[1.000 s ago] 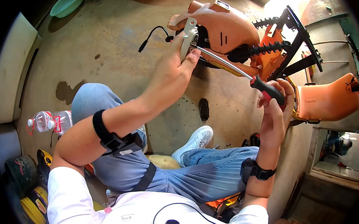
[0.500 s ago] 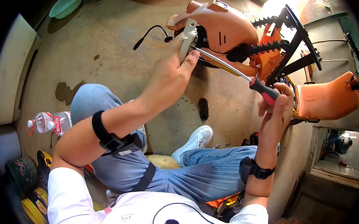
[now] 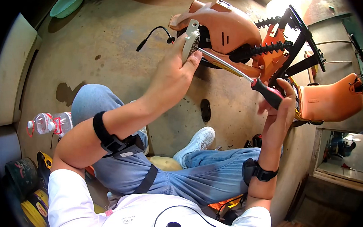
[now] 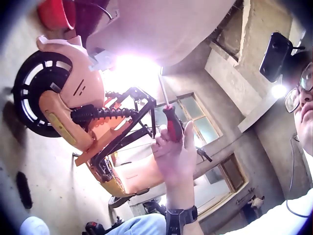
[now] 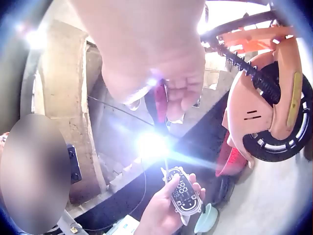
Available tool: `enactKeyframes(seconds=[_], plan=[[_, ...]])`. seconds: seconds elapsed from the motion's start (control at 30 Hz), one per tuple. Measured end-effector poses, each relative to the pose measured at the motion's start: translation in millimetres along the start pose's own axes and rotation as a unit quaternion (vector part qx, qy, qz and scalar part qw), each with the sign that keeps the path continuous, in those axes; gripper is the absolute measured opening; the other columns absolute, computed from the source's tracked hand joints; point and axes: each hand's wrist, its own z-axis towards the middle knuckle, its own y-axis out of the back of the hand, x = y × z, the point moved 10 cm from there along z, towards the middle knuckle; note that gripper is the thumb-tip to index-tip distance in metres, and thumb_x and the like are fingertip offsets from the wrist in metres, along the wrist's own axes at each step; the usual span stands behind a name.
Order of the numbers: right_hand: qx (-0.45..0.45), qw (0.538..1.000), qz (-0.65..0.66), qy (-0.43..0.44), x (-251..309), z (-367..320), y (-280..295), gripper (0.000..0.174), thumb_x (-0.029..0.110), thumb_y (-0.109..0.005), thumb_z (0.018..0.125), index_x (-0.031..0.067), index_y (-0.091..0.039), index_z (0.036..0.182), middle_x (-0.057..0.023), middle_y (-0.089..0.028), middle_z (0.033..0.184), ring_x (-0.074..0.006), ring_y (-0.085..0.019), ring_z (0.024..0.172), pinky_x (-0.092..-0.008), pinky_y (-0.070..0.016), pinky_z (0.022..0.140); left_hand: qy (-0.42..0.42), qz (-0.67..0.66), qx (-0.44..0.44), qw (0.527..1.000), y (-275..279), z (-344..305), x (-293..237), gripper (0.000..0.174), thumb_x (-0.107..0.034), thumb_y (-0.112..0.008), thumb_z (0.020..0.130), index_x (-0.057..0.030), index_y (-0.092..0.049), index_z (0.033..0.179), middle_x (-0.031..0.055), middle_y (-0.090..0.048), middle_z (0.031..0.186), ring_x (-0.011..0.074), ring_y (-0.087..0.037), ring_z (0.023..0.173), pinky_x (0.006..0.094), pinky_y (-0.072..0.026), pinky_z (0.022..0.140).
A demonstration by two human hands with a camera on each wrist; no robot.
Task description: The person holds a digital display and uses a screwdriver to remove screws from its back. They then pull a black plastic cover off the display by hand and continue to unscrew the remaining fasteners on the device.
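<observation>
A dashboard display (image 5: 183,191) with a grey-white mounting frame is gripped by my left hand (image 3: 171,73), raised in front of me. Its lit-looking face with digits shows in the right wrist view. From it hangs a short black cable (image 3: 155,28) with a plug. My right hand (image 3: 278,111) holds a screwdriver (image 3: 268,94) by its red and black handle, thumb on one side and fingers on the other. The screwdriver's steel shaft points to the display's edge, the tip right by my left thumb. Glare covers part of the shaft in the right wrist view.
Ahead stands an orange electric bike (image 3: 236,29) with black spring shocks (image 3: 272,50) and an orange seat part (image 3: 330,99). A green basin (image 3: 70,2) sits at the back left, plastic bottles (image 3: 50,123) left of my knee. A dark oblong part (image 3: 205,111) lies on the floor.
The fingers of my right hand have shifted and turned on the screwdriver handle, the index finger lifting. The hanging cable has swung slightly. My left hand with the display stays nearly still.
</observation>
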Motion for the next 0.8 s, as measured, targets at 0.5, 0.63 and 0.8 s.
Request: enactKeyframes(seconds=[0.5, 0.63, 0.8], plan=[[-0.045, 0.993, 0.017, 0.106, 15.7, 1.4, -10.0, 0.062, 0.054, -0.051, 0.099, 0.0001, -0.048, 0.129, -0.0092, -0.063, 0.093, -0.0130, -0.060, 0.064, -0.0224, -0.0460, 0.053, 0.036, 0.010, 0.002, 0.999, 2.9, 0.1, 1.3, 0.032, -0.021, -0.051, 0.102, -0.0080, -0.049, 0.132, 0.0141, -0.064, 0.104, 0.0291, -0.062, 0.095, 0.0389, -0.0466, 0.085], [-0.015, 0.999, -0.006, 0.027, -3.1, 0.0, 14.1, 0.057, 0.043, -0.056, 0.097, 0.0002, -0.044, 0.133, -0.0140, -0.062, 0.105, -0.0138, -0.061, 0.077, -0.0259, -0.0486, 0.063, 0.011, 0.008, -0.003, 1.000, 0.9, -1.0, 1.6, 0.031, -0.021, -0.051, 0.102, -0.0080, -0.049, 0.131, 0.0143, -0.064, 0.103, 0.0297, -0.062, 0.094, 0.0397, -0.0467, 0.085], [0.034, 0.998, 0.049, -0.012, -2.8, -0.7, -7.0, 0.050, 0.032, -0.060, 0.096, 0.0007, -0.044, 0.132, -0.0141, -0.062, 0.107, -0.0131, -0.061, 0.084, -0.0271, -0.0489, 0.069, 0.022, 0.011, 0.005, 1.000, -0.8, -1.3, 5.7, 0.033, -0.022, -0.051, 0.102, -0.0071, -0.048, 0.132, 0.0152, -0.064, 0.105, 0.0309, -0.062, 0.097, 0.0409, -0.0466, 0.086]])
